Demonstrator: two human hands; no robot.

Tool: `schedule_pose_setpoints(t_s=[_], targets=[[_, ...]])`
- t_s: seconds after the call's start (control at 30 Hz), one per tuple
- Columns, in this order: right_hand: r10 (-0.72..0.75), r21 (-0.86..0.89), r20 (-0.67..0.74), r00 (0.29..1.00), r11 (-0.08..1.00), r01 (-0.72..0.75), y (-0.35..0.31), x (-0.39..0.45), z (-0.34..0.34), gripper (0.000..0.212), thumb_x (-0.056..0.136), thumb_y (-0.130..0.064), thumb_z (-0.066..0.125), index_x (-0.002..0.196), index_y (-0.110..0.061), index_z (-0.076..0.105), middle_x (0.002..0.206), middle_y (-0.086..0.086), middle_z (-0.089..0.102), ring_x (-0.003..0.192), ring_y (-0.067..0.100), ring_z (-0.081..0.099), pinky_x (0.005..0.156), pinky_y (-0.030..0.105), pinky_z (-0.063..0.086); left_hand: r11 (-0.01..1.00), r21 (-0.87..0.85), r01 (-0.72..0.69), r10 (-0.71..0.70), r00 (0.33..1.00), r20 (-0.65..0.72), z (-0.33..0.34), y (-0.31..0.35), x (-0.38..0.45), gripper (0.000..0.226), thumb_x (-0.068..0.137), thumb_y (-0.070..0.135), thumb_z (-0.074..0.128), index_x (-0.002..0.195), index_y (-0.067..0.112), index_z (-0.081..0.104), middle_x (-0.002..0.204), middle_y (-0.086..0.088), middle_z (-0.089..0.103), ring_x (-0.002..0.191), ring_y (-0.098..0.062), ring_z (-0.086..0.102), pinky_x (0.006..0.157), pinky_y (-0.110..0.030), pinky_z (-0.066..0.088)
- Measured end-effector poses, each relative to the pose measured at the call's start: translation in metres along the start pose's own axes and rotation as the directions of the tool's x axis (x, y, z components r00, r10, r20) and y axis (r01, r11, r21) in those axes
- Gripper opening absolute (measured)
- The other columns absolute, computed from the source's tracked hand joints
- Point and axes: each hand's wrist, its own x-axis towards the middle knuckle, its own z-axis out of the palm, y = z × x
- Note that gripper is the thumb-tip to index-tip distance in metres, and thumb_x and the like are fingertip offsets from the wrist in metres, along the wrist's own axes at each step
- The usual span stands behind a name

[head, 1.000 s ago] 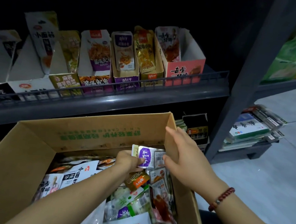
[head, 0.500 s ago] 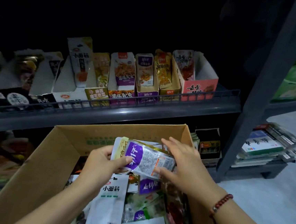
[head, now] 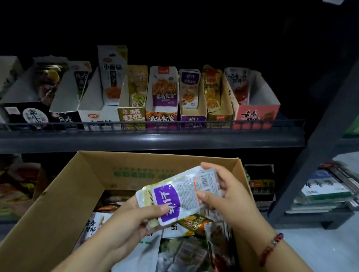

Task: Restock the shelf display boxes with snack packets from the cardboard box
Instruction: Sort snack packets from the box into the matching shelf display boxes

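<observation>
Both hands hold a small stack of silver packets with a purple label (head: pixel 177 192) above the open cardboard box (head: pixel 63 192). My left hand (head: pixel 137 221) grips the stack's lower end, thumb on the purple label. My right hand (head: pixel 223 192) pinches the upper end, fingers curled over its top edge. The box is full of mixed snack packets (head: pixel 182 252). On the grey shelf (head: pixel 130 135) stands a row of display boxes; a purple one (head: pixel 192 117) carries the same label as the held packets.
A wire rail (head: pixel 252 123) runs along the shelf front. A pink display box (head: pixel 257 112) at the row's right end is mostly hollow. A dark upright post (head: pixel 319 136) stands at right, with stacked flat packs (head: pixel 333 190) on a low platform beyond it.
Both hands have lifted the purple-labelled packets out of the box and higher above it. The view has tilted up, showing more of the shelf.
</observation>
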Motion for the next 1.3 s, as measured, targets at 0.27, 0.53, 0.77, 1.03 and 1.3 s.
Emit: schedule_pose_setpoints(t_s=[0.27, 0.53, 0.77, 1.03, 1.3], targets=[[-0.048, 0.061, 0.188, 0.981, 0.997, 0.037, -0.009, 0.007, -0.017, 0.055, 0.084, 0.003, 0.067, 0.104, -0.048, 0.064, 0.116, -0.004, 0.064, 0.100, 0.016, 0.066, 0.071, 0.034, 0.056, 0.990, 0.080, 0.120, -0.137, 0.951, 0.275, -0.016, 0.017, -0.002, 0.080, 0.037, 0.032, 0.099, 0.108, 0.006, 0.073, 0.115, -0.024, 0.067, 0.093, -0.030, 0.070, 0.079, -0.042, 0.059], [-0.028, 0.010, 0.281, 0.959, 1.000, 0.026, -0.011, 0.005, -0.014, 0.045, 0.083, -0.005, 0.069, 0.114, -0.037, 0.063, 0.110, 0.000, 0.069, 0.098, 0.018, 0.068, 0.076, 0.038, 0.058, 0.965, 0.191, 0.180, -0.248, 0.868, 0.431, -0.014, 0.014, -0.003, 0.064, 0.057, 0.014, 0.093, 0.116, 0.005, 0.068, 0.120, -0.025, 0.065, 0.098, -0.029, 0.069, 0.082, -0.038, 0.059], [0.055, 0.096, -0.001, 0.998, 0.994, -0.055, -0.007, 0.009, -0.007, 0.017, 0.088, -0.004, 0.062, 0.082, -0.012, 0.049, 0.072, 0.001, 0.071, 0.064, 0.015, 0.067, 0.054, 0.027, 0.049, 0.987, 0.118, 0.108, -0.134, 0.963, 0.235, -0.009, 0.006, 0.000, 0.061, 0.065, -0.006, 0.073, 0.123, 0.005, 0.058, 0.114, -0.022, 0.069, 0.096, -0.032, 0.070, 0.084, -0.042, 0.058], [0.027, 0.054, -0.332, 0.943, 0.999, -0.009, -0.001, 0.013, -0.016, 0.012, 0.093, -0.008, 0.057, 0.087, -0.018, 0.057, 0.088, 0.008, 0.068, 0.077, 0.022, 0.068, 0.061, 0.036, 0.054, 0.990, 0.135, -0.031, 0.023, 0.998, 0.059, -0.016, 0.008, 0.001, 0.059, 0.065, 0.000, 0.072, 0.122, 0.010, 0.058, 0.108, -0.017, 0.072, 0.098, -0.034, 0.069, 0.086, -0.044, 0.055], [0.030, 0.204, -0.354, 0.935, 0.978, 0.046, -0.011, 0.008, -0.016, 0.022, 0.099, -0.024, 0.048, 0.091, -0.020, 0.068, 0.088, 0.008, 0.074, 0.079, 0.017, 0.072, 0.057, 0.023, 0.057, 0.997, 0.061, -0.052, 0.053, 0.999, -0.005, -0.021, 0.004, 0.003, 0.041, 0.091, -0.001, 0.057, 0.123, 0.024, 0.058, 0.112, -0.008, 0.072, 0.110, -0.033, 0.064, 0.104, -0.055, 0.041]])
